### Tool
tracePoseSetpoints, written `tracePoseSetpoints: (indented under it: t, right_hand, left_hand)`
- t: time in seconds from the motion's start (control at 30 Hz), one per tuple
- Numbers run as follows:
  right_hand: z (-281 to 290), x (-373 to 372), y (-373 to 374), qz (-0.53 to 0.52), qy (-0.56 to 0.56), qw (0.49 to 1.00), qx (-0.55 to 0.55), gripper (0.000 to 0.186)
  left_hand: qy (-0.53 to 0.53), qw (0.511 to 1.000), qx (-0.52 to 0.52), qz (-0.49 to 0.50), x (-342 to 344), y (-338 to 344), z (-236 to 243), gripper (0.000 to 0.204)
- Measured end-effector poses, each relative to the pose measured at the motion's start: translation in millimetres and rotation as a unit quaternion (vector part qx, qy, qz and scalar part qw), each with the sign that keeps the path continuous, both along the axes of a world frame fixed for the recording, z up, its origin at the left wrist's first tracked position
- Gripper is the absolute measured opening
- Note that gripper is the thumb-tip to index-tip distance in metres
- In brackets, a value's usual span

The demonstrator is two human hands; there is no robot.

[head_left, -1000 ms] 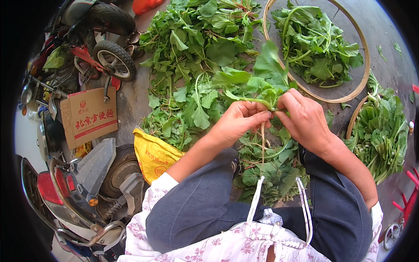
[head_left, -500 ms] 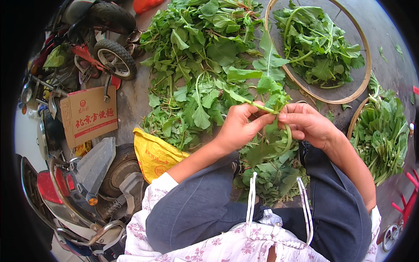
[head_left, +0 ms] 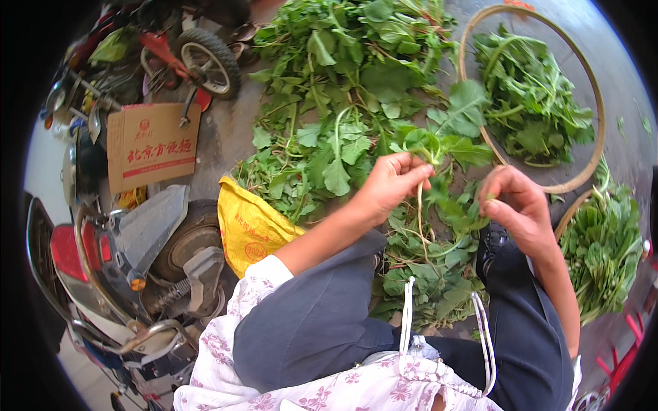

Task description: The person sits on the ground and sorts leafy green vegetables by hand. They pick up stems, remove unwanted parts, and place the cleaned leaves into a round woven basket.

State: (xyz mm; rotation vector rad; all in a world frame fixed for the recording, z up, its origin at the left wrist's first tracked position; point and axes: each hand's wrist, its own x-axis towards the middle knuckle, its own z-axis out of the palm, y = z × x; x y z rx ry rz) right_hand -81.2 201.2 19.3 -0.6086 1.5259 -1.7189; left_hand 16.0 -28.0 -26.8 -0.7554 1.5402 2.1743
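Note:
My left hand [head_left: 397,181] is closed around the base of a leafy green plant [head_left: 428,145]. Small leaves rise above its fingers, and a thin pale root [head_left: 420,212] dangles below. To its right, my right hand [head_left: 514,205] is pinched at the edge of a slightly blurred green leaf [head_left: 458,209]; the exact grip is partly hidden by the fingers. Beneath both hands, between my legs, lies a heap of loose greens [head_left: 432,281]. Ahead to the left spreads a larger pile of leafy greens [head_left: 322,89].
A round hoop-rimmed tray [head_left: 600,103] holds greens [head_left: 534,103] at the far right. Another bundle of greens [head_left: 603,246] stands nearer. On the left are a yellow sack [head_left: 253,222], a cardboard box [head_left: 154,147], a parked motorbike [head_left: 130,260] and a small-wheeled cycle [head_left: 205,63].
My hands, together on the plant before, are now apart: the right has drawn away to the right. The plant in my left hand has turned, its root now hanging down. The whole view has shifted slightly.

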Motion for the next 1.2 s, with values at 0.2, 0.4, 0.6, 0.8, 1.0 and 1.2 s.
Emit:
tracePoseSetpoints:
  t: [0.2,0.4,0.6,0.8,1.0,1.2]
  right_hand:
    - [22,10,-18,0.083,0.183,0.968,0.149,0.022]
    - [12,14,-30,0.105,0.589,0.79,0.135,0.019]
    - [0,13,-21,0.167,0.658,0.706,0.202,0.016]
    - [8,15,-21,0.193,0.665,0.691,0.206,0.011]
    - [11,9,-14,0.238,0.52,0.801,0.175,0.014]
    - [-7,-3,-4,0.031,-0.1,0.991,0.087,0.022]
  left_hand:
    - [0.111,0.951,-0.25,-0.145,3,19,15,0.015]
    - [0.211,0.884,-0.358,-0.213,3,21,20,0.017]
    - [0.2,0.901,-0.321,-0.213,9,18,20,0.019]
    - [0.249,0.848,-0.385,-0.265,7,13,28,0.017]
    - [0.336,0.821,-0.34,-0.311,10,9,25,0.014]
    - [0.387,0.802,-0.372,-0.263,10,2,26,0.011]
